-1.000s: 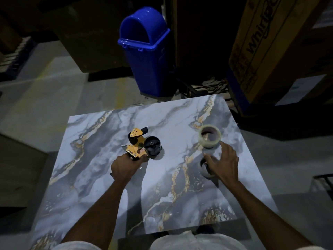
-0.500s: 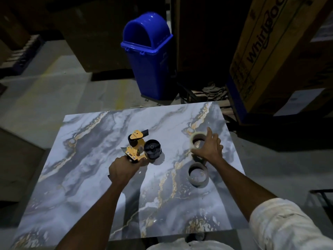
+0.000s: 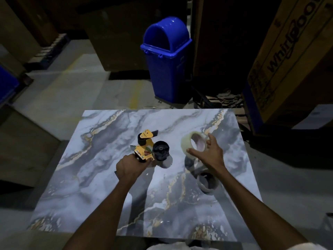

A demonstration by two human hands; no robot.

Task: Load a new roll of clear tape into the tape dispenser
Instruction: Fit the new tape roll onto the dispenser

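L hand (image 3: pixel 130 166) is curled tight round the handle of the tape dispenser (image 3: pixel 144 150), approx. mid surface (image 3: pixel 100 186). The dispenser is yellow w/ black parts, and its front end points away from the person. Its black wheel (image 3: pixel 161 152) sticks out on the R side and is bare. Can't tell if the dispenser touches the surface. A dark shadow lies just under it.

R hand (image 3: pixel 211 156) holds the roll of clear tape (image 3: pixel 186 144), just R of the dispenser and not touching it. The thumb (image 3: pixel 190 151) sits on the near rim and the other fingers reach round the far rim, so the hand is spread wide round the roll. The roll is tilted w/ its hole showing. It looks lifted off the surface, w/ a shadow below it.

A second ring (image 3: pixel 207 185), grey & thin, lies flat on the surface. It is closer to the person, right by the R arm.

Past the far edge of the surface a blue bin (image 3: pixel 166 60) w/ a round top stands on the floor (image 3: pixel 63 98). A big cardboard box (image 3: pixel 288 60) w/ "Whirlpool" on it is at the far R. The room is dim.
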